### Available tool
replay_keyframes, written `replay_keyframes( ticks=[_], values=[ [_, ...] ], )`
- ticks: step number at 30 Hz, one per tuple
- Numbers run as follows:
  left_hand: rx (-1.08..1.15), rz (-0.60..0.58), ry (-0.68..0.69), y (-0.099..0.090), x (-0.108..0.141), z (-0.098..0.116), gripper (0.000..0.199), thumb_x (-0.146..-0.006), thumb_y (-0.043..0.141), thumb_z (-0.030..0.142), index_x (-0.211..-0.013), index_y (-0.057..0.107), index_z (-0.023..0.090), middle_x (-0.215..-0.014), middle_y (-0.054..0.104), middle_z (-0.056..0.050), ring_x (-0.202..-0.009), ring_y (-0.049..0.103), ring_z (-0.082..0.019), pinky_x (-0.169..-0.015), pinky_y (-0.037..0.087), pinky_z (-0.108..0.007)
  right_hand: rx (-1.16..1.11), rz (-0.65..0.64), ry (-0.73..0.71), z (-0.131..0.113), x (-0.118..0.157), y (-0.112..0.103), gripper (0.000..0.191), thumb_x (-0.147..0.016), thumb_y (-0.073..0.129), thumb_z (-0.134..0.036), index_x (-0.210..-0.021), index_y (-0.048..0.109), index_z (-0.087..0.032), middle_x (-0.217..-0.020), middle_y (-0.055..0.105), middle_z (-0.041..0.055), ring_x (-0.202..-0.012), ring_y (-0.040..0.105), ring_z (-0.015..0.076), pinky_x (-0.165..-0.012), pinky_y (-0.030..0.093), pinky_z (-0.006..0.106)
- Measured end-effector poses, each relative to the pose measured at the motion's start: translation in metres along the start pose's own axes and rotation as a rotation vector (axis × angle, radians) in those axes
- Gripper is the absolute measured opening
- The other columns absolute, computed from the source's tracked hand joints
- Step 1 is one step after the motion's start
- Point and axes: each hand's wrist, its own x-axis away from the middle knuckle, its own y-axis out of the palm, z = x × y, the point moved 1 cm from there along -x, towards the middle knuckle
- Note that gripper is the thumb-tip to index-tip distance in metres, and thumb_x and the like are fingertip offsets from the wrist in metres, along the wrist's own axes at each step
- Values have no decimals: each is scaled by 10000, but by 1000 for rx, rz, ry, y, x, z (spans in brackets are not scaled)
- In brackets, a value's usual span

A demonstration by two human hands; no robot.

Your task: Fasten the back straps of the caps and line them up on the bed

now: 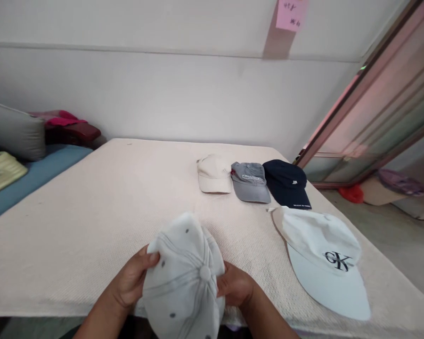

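Observation:
A white baseball cap (176,282) is held between both my hands at the table's near edge, its crown and top button facing me. My left hand (136,273) grips its left side, the thumb lying on the fabric. On the other side my right hand (235,285) pinches the cap's edge; some of its fingers are hidden. To the right lies a larger white cap (318,240) with black "CK"-like letters and a pale blue brim. Farther back sit a beige cap (215,174), a grey cap (250,181) and a navy cap (286,181) side by side.
The caps lie on a table with a cream textured cloth (92,226). A white wall (162,94) stands behind it, bearing a pink note (291,14). At left are a grey cushion (14,129) and a blue surface (56,165); a framed glass door (367,117) is at right.

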Motion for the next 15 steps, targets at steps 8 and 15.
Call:
replay_keyframes(
  ticks=[8,15],
  values=[
    [-274,-153,-102,10,8,-2,395,-551,779,97,-934,699,153,-718,692,-92,-697,661,-299,-633,521,-398,-82,204,-184,-15,8,-9,388,-591,782,-310,-926,658,-158,-832,675,50,-709,635,153,-690,490,275],
    [-130,-68,-25,23,-16,-2,188,-754,623,155,-920,699,109,-828,687,-122,-734,636,-209,-727,495,-308,45,245,-96,-13,11,-17,300,-550,799,-216,-820,683,-156,-720,665,12,-611,594,119,-643,476,259]
  ],
)
